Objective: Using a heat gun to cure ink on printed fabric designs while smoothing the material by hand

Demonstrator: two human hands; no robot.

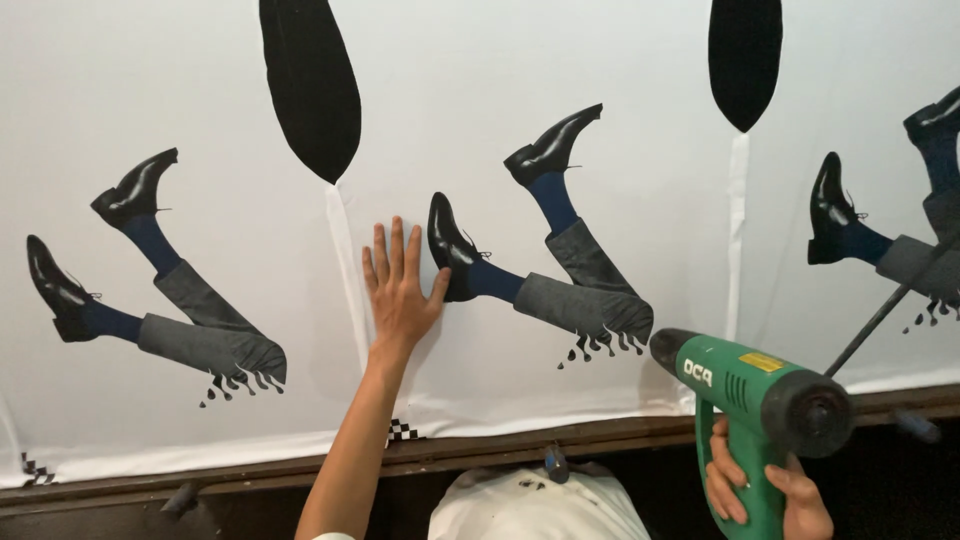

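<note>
My left hand (400, 290) lies flat, fingers spread, on a white printed sheet (480, 120), beside a raised fold (348, 270) that runs down from a black teardrop shape (312, 85). Its thumb touches a printed black shoe (450, 250) on a picture of legs in grey trousers (575, 295). My right hand (765, 495) grips the handle of a green heat gun (765, 395), whose dark nozzle points left at the sheet's lower part, close to the printed trouser end.
More printed legs sit at left (150, 290) and right (890, 240). A second black teardrop (745, 60) with a fold below is at upper right. A dark wooden edge (500, 445) runs under the sheet. The gun's black cord (885, 315) crosses at right. White cloth (540, 505) lies below.
</note>
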